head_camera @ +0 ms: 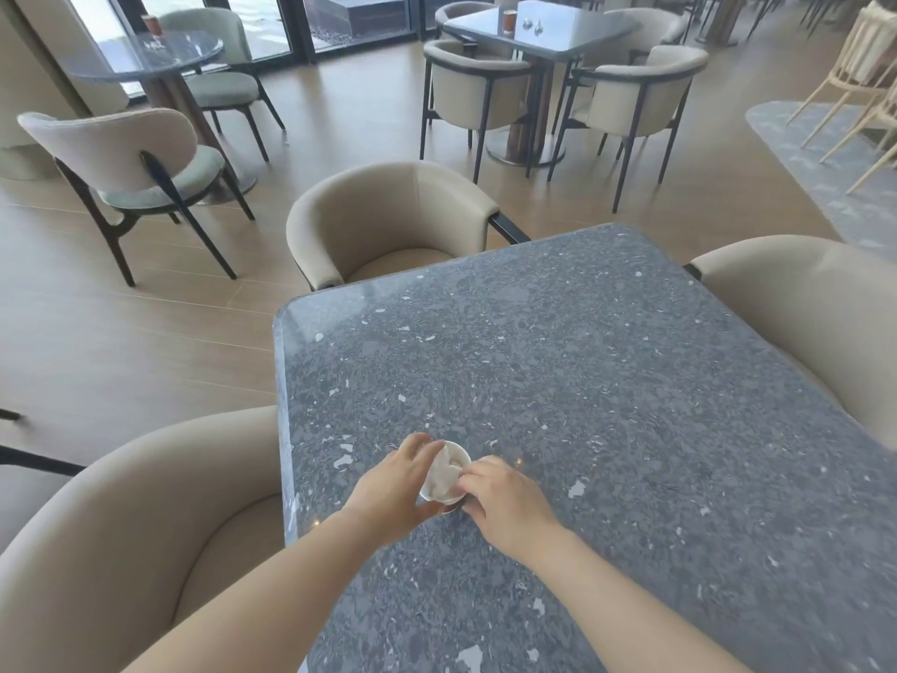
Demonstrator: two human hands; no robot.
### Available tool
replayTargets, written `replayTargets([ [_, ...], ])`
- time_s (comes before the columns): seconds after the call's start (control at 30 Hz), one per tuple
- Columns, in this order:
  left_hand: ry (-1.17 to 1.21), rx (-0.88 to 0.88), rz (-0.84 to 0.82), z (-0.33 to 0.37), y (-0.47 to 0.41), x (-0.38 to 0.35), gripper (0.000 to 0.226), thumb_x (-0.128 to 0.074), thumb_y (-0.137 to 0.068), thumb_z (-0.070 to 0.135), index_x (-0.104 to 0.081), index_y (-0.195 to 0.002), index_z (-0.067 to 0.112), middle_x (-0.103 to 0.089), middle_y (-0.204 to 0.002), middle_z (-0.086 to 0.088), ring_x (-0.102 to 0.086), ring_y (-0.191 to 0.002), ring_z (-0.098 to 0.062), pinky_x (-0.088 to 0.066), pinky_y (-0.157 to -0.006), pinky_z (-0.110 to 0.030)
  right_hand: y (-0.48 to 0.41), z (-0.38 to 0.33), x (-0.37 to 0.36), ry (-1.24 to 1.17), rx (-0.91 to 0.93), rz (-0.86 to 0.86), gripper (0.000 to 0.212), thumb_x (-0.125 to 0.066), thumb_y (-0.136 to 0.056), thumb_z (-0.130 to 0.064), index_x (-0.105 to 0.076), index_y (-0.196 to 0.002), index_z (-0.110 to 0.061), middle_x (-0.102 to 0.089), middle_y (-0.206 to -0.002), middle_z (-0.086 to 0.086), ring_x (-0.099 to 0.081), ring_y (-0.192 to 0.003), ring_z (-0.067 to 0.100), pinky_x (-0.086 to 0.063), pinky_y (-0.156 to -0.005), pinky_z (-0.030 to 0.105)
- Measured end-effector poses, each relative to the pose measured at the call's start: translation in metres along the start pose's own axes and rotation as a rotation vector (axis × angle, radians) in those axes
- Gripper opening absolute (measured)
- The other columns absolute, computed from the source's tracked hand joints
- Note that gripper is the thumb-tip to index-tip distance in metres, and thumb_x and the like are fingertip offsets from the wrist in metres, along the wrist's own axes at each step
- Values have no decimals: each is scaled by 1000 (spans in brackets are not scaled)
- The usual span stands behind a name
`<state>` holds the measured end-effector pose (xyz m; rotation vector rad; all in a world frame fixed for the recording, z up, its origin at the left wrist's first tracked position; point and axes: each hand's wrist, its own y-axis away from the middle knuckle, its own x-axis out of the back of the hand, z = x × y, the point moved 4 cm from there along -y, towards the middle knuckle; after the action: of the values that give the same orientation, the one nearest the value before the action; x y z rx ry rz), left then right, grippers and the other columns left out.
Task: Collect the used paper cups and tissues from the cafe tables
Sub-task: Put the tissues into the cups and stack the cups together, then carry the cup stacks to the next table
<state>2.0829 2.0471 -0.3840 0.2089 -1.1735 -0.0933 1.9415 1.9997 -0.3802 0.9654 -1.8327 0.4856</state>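
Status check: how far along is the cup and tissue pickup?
Done: the tissue sits partly inside the paper cup. In hand: the left hand grips the cup while the right hand pinches the tissue. Left: what looks like a brown cup stands on the far square table, another on the round table.

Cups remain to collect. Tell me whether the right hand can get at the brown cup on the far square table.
Probably not. The brown cup stands well beyond the near table and a chair, and the right hand pinches the tissue in the paper cup.
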Motion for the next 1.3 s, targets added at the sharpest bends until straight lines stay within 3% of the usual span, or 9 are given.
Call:
replayTargets([
  [0.17, 37, -20, 4, 6, 0, 7, 80, -62, -84, 43, -16, -147, 26, -29, -142, 3, -52, -113, -18, -46, -81, -24, -2, 1, 8, -43, -25, 34, 16, -52, -91, -23, -64, -100, -16, -61, -106, -2, -48, -104, 18, -45, -75, 34],
  [0.37, 173, -30, 119, 17, 20, 35, 76, -67, -80, 41, -29, -143, 24, -36, -140, 5, -50, -117, -14, -41, -87, -21, 10, -13, 35, -101, 10, 122, 13, -60, -87, -24, -66, -97, -18, -64, -103, -3, -52, -101, 19, -46, -74, 33],
  [0.63, 161, -33, 211, 18, 78, 68, 43, -68, -80, 24, -55, -121, 25, -36, -141, 1, -53, -113, -22, -39, -84, -23, 30, -76, 66, -136, 115, 283, 18, -61, -86, -22, -67, -103, -22, -65, -108, -7, -54, -104, 16, -46, -81, 30],
  [0.73, 149, -40, 238, 11, 107, 77, 32, -68, -82, 24, -63, -113, 22, -35, -142, -1, -53, -114, -22, -37, -86, -22, 37, -104, 68, -113, 173, 324, 19, -63, -85, -19, -68, -103, -18, -66, -107, -3, -55, -102, 19, -40, -81, 25],
  [0.83, 150, -25, 268, 3, 141, 85, 27, -68, -82, 27, -66, -109, 26, -34, -143, 0, -53, -115, -21, -43, -90, -28, 45, -135, 63, -126, 228, 319, 18, -67, -82, -15, -69, -100, -17, -68, -103, -2, -57, -98, 20, -44, -80, 28],
  [0.97, 153, 5, 323, -13, 194, 97, 26, -68, -81, 26, -66, -107, 30, -36, -143, 0, -56, -106, -21, -45, -87, -29, 56, -181, 52, -160, 298, 313, 16, -67, -81, -15, -68, -97, -19, -67, -102, -5, -59, -97, 17, -41, -81, 21],
  [1.03, 171, 39, 361, -23, 224, 102, 28, -68, -80, 24, -65, -107, 31, -36, -143, 0, -54, -112, -20, -44, -89, -28, 60, -207, 45, -173, 340, 295, 15, -66, -82, -15, -68, -97, -18, -66, -103, -5, -59, -98, 16, -45, -84, 25],
  [1.17, 217, 80, 482, -44, 286, 113, 52, -67, -77, 18, -52, -125, 33, -39, -140, 4, -46, -121, -14, -38, -90, -21, 72, -264, 31, -177, 403, 287, 14, -67, -82, -14, -68, -95, -16, -66, -103, -3, -59, -99, 17, -46, -84, 26],
  [1.3, 200, 130, 589, -64, 351, 122, 67, -70, -79, 29, -39, -138, 25, -38, -142, 7, -39, -128, -9, -29, -92, -10, 87, -320, 14, -188, 460, 286, 12, -67, -82, -13, -68, -94, -14, -67, -100, -1, -60, -96, 17, -43, -82, 21],
])
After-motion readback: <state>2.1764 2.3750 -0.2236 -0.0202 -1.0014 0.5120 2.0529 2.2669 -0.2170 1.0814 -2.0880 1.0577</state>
